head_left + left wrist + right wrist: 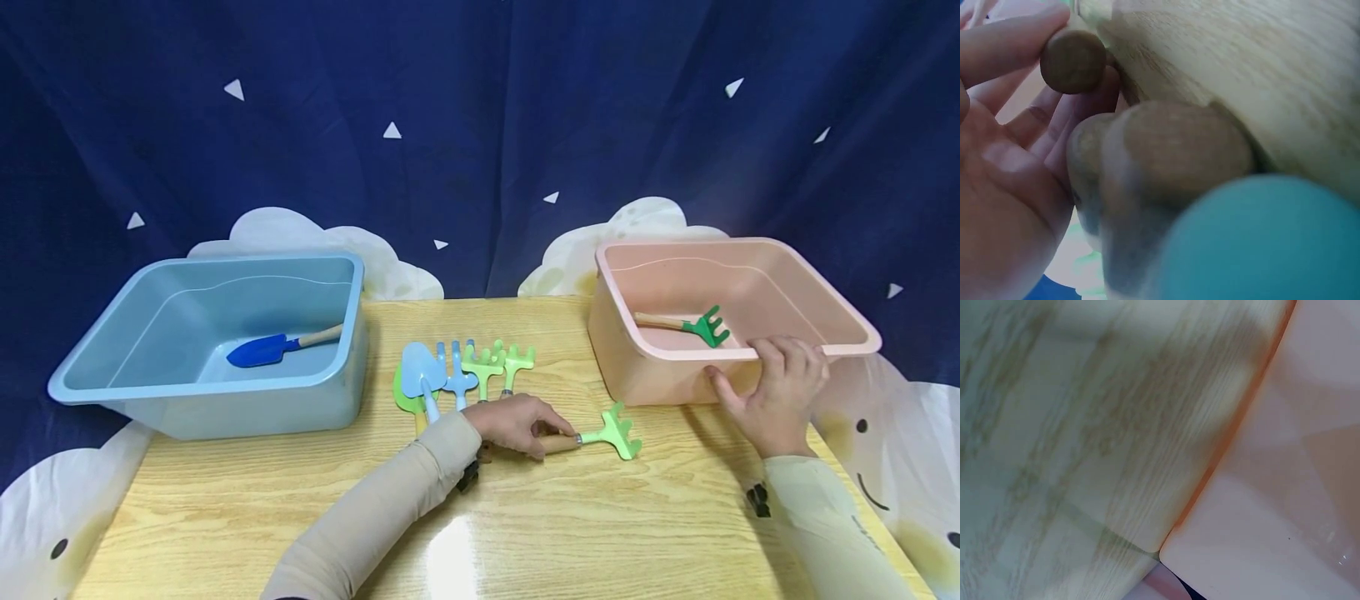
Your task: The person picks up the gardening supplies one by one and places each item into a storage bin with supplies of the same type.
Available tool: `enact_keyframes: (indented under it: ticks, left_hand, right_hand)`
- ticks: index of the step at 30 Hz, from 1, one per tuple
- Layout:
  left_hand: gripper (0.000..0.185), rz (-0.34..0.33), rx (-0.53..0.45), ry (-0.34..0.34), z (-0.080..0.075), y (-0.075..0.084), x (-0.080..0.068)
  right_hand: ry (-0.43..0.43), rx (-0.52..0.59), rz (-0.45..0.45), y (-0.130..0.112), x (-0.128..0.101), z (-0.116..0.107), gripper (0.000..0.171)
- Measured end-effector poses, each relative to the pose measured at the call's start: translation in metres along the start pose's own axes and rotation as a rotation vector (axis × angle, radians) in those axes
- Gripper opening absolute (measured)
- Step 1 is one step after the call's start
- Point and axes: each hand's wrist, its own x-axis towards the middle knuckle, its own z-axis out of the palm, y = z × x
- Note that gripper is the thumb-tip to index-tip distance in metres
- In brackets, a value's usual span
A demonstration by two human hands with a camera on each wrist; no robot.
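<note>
On the table (300, 517), light green rake (611, 433) handle in left hand (517, 423)

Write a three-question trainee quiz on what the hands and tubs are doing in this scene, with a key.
1. True or false: the left hand grips the wooden handle of the light green toy rake lying on the wooden table.
2. Multiple choice: the right hand holds A) the blue tub; B) the near rim of the pink tub; C) a trowel.
3. Fill in: the blue tub holds a dark blue toy ____.

Key: 1 true; 2 B; 3 trowel. The pink tub holds a dark green toy rake.
</note>
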Motion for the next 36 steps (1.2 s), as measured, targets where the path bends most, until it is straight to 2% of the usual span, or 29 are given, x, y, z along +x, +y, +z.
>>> enact_keyframes:
  ticks: [8, 15, 19, 27, 36]
  left_hand:
    - [0.051, 0.010, -0.064, 0.060, -0.007, -0.003, -0.005]
    - [0.048, -0.019, -0.088, 0.158, -0.014, -0.005, -0.013]
    - [0.049, -0.030, -0.121, 0.180, -0.020, -0.006, -0.018]
    - [0.048, -0.066, -0.128, 0.225, -0.036, -0.013, -0.034]
    - [0.047, -0.083, -0.129, 0.322, -0.059, -0.021, -0.054]
  right_hand:
    - [-0.013, -0.009, 0.012, 0.001, -0.001, -0.001, 0.075]
    - [-0.003, -0.016, 0.014, -0.002, 0.000, 0.000, 0.075]
    - [0.017, -0.002, 0.006, -0.006, 0.002, 0.001, 0.074]
    - [0.014, 0.015, 0.010, -0.008, 0.003, 0.000, 0.075]
    - [0.004, 0.003, 0.024, -0.004, 0.001, 0.000, 0.076]
